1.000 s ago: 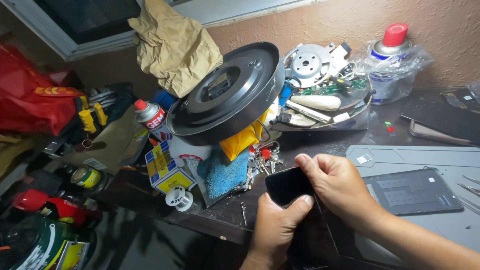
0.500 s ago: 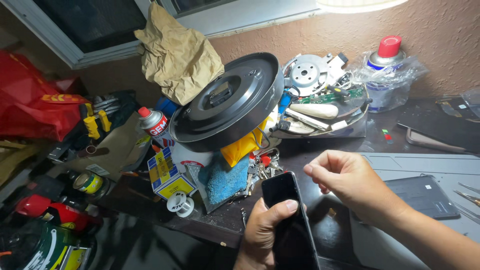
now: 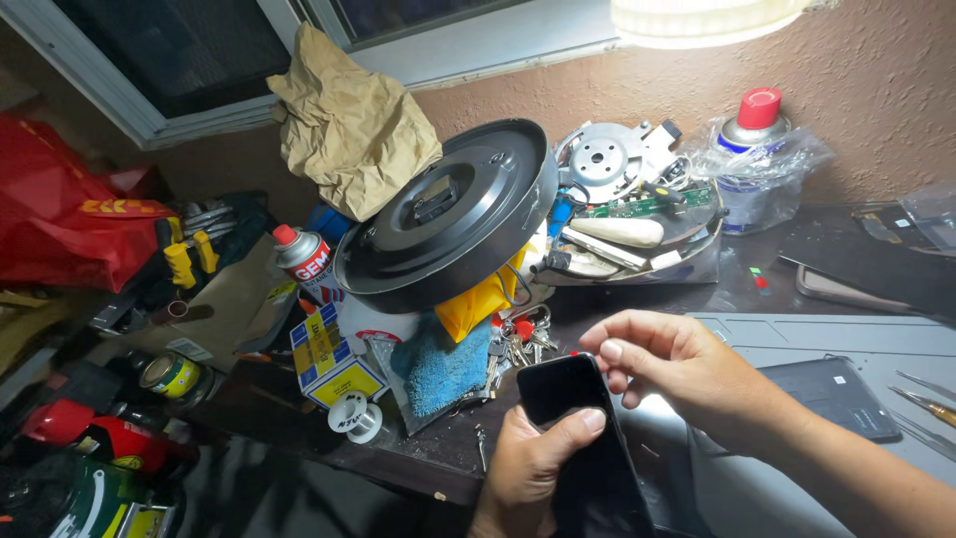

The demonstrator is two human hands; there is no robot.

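Above cluttered counter (image 3: 697, 289), your left hand (image 3: 533, 468) grips dark phone (image 3: 583, 438), thumb across screen. Your right hand (image 3: 667, 364), fingers curled, pinches phone's top corner. Keys (image 3: 518, 334) just beyond.

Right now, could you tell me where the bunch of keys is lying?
In the head view, the bunch of keys lies mid-table, right of the blue cloth and just beyond the dark phone held in the left hand.

Crumpled brown paper bag (image 3: 349, 125) rests against window frame, above tilted round black metal pan (image 3: 448, 214). Blue fuzzy cloth (image 3: 438, 364) lies beside bunch of keys (image 3: 520, 334). Red-capped spray can (image 3: 749, 149) stands in clear plastic wrap.
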